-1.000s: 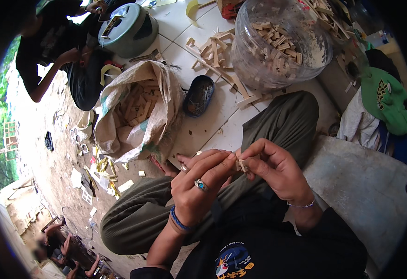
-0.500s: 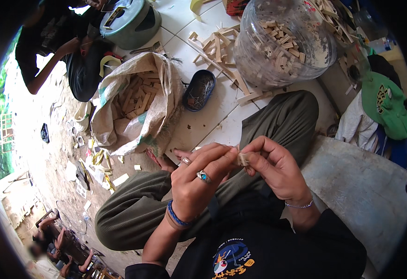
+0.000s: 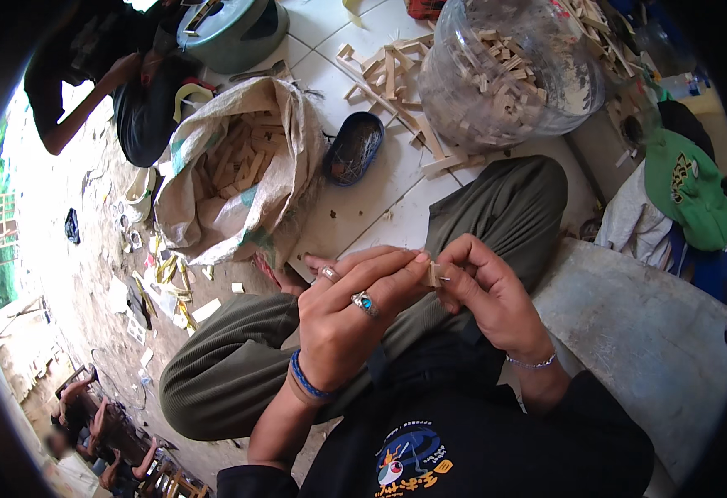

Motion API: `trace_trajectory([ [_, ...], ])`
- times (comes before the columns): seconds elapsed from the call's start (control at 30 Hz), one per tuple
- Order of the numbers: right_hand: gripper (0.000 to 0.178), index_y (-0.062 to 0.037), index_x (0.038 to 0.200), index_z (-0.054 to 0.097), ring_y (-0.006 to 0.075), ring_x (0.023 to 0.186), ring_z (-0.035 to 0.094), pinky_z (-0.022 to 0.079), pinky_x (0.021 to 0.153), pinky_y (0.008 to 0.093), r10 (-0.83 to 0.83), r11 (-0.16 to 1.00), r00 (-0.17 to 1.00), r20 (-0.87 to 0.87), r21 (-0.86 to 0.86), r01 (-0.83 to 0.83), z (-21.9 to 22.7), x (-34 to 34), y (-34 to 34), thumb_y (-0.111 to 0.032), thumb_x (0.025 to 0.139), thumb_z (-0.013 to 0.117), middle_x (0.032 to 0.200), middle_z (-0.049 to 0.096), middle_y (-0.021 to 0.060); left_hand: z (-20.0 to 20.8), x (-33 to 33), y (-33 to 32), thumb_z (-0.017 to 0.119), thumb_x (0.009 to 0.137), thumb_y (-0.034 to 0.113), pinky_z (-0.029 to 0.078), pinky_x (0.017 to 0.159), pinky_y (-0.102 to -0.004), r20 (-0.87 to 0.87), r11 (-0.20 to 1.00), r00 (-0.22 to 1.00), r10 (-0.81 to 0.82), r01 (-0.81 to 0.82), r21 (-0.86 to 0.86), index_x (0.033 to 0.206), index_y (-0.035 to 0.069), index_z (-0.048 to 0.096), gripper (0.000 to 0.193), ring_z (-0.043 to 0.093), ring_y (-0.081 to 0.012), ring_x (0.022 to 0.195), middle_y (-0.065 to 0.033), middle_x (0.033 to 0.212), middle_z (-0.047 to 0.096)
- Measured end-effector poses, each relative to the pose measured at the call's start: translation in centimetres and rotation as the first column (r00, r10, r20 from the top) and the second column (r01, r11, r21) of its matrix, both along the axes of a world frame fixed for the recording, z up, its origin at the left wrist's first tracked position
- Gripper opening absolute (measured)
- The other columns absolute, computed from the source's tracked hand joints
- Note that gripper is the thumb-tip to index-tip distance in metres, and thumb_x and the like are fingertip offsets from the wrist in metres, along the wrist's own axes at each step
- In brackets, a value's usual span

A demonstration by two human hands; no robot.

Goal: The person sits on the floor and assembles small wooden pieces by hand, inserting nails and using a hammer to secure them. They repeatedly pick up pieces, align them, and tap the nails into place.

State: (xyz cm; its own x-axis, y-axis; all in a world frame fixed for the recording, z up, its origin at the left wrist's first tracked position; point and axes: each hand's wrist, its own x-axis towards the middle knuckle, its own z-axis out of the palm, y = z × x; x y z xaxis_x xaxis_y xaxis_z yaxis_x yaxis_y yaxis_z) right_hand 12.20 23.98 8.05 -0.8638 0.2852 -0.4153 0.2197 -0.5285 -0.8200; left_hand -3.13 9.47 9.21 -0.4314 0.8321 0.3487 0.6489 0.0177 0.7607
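Note:
Above my lap, my left hand [image 3: 353, 303] has its fingers closed round one end of a small pale wooden block [image 3: 433, 275]. My right hand [image 3: 488, 290] meets it from the other side, thumb and forefinger pinched at the block's near face. A thin shiny pin-like piece [image 3: 445, 279] shows between the right fingertips and the wood; its far end is hidden. Beyond my hands, a dark blue oval dish [image 3: 330, 170] holds thin wire-like pieces. To its left stands an open woven sack [image 3: 288, 199] with many small wooden blocks [image 3: 251, 158] in it.
A clear plastic tub [image 3: 455, 124] with more blocks stands at the far right, near loose wood sticks [image 3: 390, 75] on white tiles. A green cap [image 3: 685, 187] lies at right. Another person [image 3: 143, 108] sits at far left beside a grey-green lidded bucket [image 3: 243, 41].
The camera view has shifted slightly. The wooden block has turned a little between my fingers, and the shiny thin piece now shows at my right fingertips. Both hands stay together.

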Motion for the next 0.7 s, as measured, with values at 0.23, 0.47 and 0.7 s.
trace_trajectory([
  [0.23, 0.014, -0.0067, 0.108, 0.057, 0.0044, 0.075, 0.05, 0.045, 0.07, 0.0225, -0.016, 1.0, 0.999, 0.031, 0.027, 0.015, -0.6, 0.0, -0.1, -0.02, 0.112, 0.059, 0.087, 0.055, -0.0029, -0.9, -0.1, 0.1, 0.086, 0.077, 0.001, 0.06, 0.079, -0.0366, 0.029, 1.0, 1.0, 0.005, -0.005, -0.007, 0.114, 0.006, 0.076, 0.038, 0.075, -0.0259, 0.096, -0.0076, 0.105, 0.076],
  [0.47, 0.013, -0.0078, 0.106, 0.057, 0.004, 0.072, 0.045, 0.044, 0.066, 0.0233, -0.002, 0.998, 0.994, 0.11, -0.069, 0.01, -1.1, 0.2, -0.2, -0.019, 0.112, 0.059, 0.084, 0.052, -0.0038, -1.5, 0.4, -0.1, 0.085, 0.077, -0.003, 0.061, 0.078, -0.0338, 0.166, 0.998, 0.986, 0.023, -0.012, -0.063, 0.111, 0.006, 0.079, 0.035, 0.076, -0.0249, 0.093, -0.0103, 0.105, 0.078],
  [0.7, 0.019, -0.0061, 0.106, 0.063, 0.0012, 0.07, 0.05, 0.041, 0.062, 0.0191, 0.029, 0.998, 0.991, 0.129, -0.054, -0.023, -6.0, -1.7, 1.8, -0.025, 0.11, 0.064, 0.083, 0.059, -0.0048, -7.0, -0.7, 0.8, 0.085, 0.079, 0.002, 0.06, 0.08, -0.038, 0.161, 0.997, 0.984, 0.076, -0.071, -0.036, 0.111, 0.006, 0.077, 0.033, 0.076, -0.0291, 0.094, -0.0099, 0.103, 0.079],
])
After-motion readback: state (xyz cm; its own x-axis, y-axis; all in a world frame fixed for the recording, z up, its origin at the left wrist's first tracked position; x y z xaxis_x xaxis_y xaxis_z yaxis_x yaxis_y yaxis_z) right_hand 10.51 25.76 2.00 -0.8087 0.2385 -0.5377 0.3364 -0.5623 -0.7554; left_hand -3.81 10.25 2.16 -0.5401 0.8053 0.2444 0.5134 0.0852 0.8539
